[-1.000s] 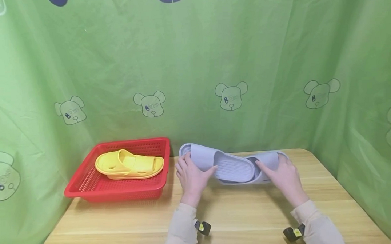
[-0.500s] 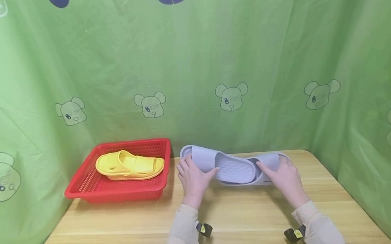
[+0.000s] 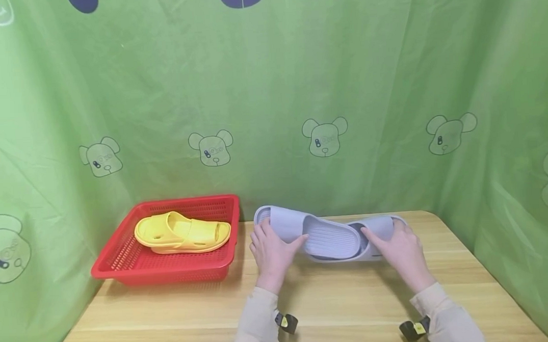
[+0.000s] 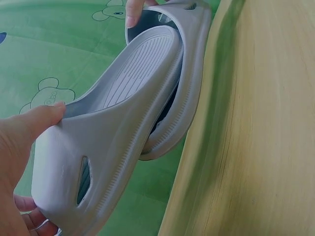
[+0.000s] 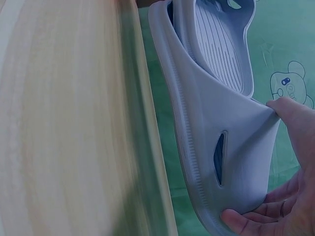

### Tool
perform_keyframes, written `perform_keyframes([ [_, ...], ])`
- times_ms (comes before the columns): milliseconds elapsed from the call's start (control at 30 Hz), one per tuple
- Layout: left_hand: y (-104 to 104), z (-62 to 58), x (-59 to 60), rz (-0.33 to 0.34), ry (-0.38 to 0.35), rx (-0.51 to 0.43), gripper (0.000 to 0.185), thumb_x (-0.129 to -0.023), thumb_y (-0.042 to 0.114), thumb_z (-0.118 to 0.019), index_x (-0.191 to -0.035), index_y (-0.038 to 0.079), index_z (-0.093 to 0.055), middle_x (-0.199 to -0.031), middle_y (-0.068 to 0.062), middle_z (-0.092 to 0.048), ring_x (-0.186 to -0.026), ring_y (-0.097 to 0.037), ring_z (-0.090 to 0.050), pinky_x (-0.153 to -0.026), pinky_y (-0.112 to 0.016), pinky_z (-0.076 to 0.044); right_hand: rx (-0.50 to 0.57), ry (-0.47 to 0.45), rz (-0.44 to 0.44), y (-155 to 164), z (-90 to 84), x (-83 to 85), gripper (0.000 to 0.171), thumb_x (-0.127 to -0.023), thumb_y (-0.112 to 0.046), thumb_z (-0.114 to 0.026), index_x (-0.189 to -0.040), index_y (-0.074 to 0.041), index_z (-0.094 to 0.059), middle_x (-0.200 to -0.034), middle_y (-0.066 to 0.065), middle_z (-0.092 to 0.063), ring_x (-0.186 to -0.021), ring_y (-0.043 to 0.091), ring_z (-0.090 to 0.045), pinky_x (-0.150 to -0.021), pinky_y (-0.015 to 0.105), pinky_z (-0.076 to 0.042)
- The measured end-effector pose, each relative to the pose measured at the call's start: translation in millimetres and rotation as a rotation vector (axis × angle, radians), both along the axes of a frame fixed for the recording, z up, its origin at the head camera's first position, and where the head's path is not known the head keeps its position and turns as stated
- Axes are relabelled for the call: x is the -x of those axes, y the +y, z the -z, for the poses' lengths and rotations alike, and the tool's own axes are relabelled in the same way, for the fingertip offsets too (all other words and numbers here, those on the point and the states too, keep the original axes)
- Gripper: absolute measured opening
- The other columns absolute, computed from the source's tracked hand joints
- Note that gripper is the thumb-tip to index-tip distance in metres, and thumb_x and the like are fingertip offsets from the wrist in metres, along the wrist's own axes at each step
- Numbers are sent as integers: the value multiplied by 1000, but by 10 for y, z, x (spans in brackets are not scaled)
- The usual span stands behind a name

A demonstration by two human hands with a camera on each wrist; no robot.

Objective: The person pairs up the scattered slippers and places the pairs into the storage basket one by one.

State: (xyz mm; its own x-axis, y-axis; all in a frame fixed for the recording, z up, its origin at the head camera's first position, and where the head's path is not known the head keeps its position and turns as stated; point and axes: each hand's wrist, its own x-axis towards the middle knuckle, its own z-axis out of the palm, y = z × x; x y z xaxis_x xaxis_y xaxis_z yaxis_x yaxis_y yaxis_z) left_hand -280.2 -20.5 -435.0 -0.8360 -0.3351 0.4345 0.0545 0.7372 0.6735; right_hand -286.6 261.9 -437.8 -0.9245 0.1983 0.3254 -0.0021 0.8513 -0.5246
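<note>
Two lavender-grey slippers point their toes away from each other at the back right of the table. My left hand [image 3: 273, 250] grips the left slipper [image 3: 329, 238] around its strap, thumb at the strap's edge. My right hand [image 3: 402, 252] holds the other slipper [image 3: 378, 227] by its strap in the same way. The left slipper's heel lies over the right slipper's footbed, as the left wrist view shows with the ribbed insole [image 4: 142, 64] on top. In the right wrist view, my right thumb sits on the strap [image 5: 246, 152] and fingers curl round the toe end.
To the left stands a red perforated basket [image 3: 168, 272] with a yellow slipper [image 3: 203, 234] in it, apparently on another one. Green curtains [image 3: 270, 89] printed with bear heads enclose the wooden table [image 3: 344, 300] at the back and both sides.
The whole scene sits slightly lower in the head view. Both hands keep their hold, and the slippers stay put against the table and basket, or very nearly.
</note>
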Motion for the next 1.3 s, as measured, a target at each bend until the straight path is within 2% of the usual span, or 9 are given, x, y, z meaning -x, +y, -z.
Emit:
perform_keyframes([
  [333, 8, -2, -23, -13, -23, 14, 116, -56, 68, -82, -148, 13, -38, -125, -17, -50, -108, -29, -46, -90, -43, -41, 15, -13, 1, 0, 3, -2, 106, -84, -72, -53, -139, 17, -33, -126, 45, -46, -112, 60, -48, -91, 69, -40],
  [633, 47, 27, -33, -32, -11, 80, 116, -56, 73, -78, -147, 12, -40, -123, -17, -52, -106, -29, -44, -90, -42, -40, 25, -8, -8, -43, -5, -31, 105, -83, -71, -56, -138, 15, -35, -128, 43, -46, -114, 59, -47, -90, 68, -42],
  [900, 81, 23, -55, -46, 2, 79, 116, -54, 73, -79, -144, 10, -42, -124, -17, -53, -107, -29, -45, -90, -42, -40, 20, -9, -13, -82, -32, -57, 103, -83, -70, -56, -138, 15, -35, -127, 43, -47, -113, 59, -48, -90, 67, -42],
  [1167, 115, 18, -70, -7, -10, 73, 116, -57, 75, -76, -144, 8, -41, -122, -17, -51, -109, -31, -43, -95, -45, -38, 24, 5, -13, -85, -38, -67, 105, -83, -70, -57, -140, 14, -33, -131, 42, -45, -115, 59, -47, -92, 69, -41],
  [1300, 124, 21, -72, -11, -7, 75, 116, -57, 76, -75, -145, 8, -40, -121, -16, -51, -109, -31, -43, -97, -45, -37, 23, 12, -6, -97, -48, -71, 106, -82, -71, -57, -141, 14, -33, -132, 42, -44, -115, 60, -47, -93, 69, -40],
])
